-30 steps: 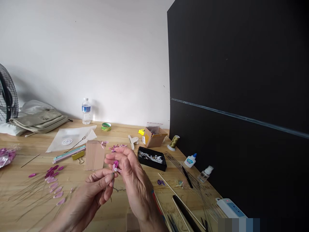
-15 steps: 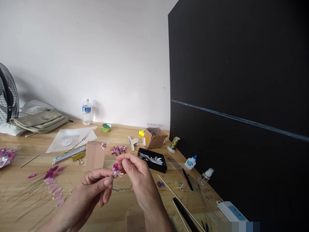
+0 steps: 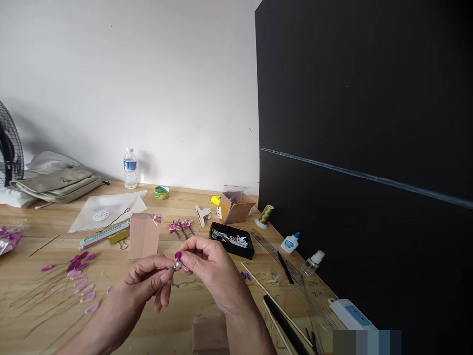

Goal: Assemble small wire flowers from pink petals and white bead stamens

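A small magenta and pink flower [image 3: 178, 257] with a white pearl at its middle is between my two hands. Just below its petals, my left hand [image 3: 150, 280] pinches the stem between thumb and fingers. My right hand [image 3: 207, 257] is closed on a petal from the other side, covering part of it. A thin grey twisted length [image 3: 189, 282] shows under the hands; I cannot tell whether it joins the flower. Behind them, finished-looking pink flowers [image 3: 180, 227] on dark stems lie beside a wooden block [image 3: 145, 236] that has a pale pink flower at its top corner.
Loose petals on wires [image 3: 79, 273] spread across the left of the table. A black tray [image 3: 232, 250] of small parts, a cardboard box [image 3: 237, 209], a glue bottle [image 3: 290, 243], a thread spool [image 3: 266, 215] and a power strip [image 3: 353, 315] line the right. A water bottle [image 3: 130, 170] stands behind.
My right thumb and fingers have come in from beside the flower and closed on its petals. The pearl now faces me more. The view has shifted slightly.
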Motion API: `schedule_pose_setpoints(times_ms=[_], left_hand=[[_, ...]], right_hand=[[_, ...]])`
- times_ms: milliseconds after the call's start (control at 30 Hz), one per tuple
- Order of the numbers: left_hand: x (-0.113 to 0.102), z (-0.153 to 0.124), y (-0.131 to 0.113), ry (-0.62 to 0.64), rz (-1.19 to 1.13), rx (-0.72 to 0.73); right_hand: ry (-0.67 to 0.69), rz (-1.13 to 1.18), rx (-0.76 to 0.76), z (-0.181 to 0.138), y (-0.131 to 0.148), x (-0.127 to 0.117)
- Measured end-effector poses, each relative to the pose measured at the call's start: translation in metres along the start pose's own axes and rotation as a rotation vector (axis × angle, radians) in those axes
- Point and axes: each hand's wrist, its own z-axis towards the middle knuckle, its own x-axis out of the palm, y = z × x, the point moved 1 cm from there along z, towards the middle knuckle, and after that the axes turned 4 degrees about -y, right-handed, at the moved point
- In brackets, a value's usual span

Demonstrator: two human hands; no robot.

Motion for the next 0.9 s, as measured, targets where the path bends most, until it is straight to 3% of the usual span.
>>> schedule_pose_setpoints(times_ms=[400,900], left_hand=[[0.0,0.001,-0.004,0.037,0.133,0.023],[0.0,0.001,-0.002,0.03,0.075,-0.012]], right_hand=[[-0.121,-0.359,-0.061,-0.009,0.007,0.002],[-0.178,-0.585,-0.17,-0.014,0.008,0.007]])
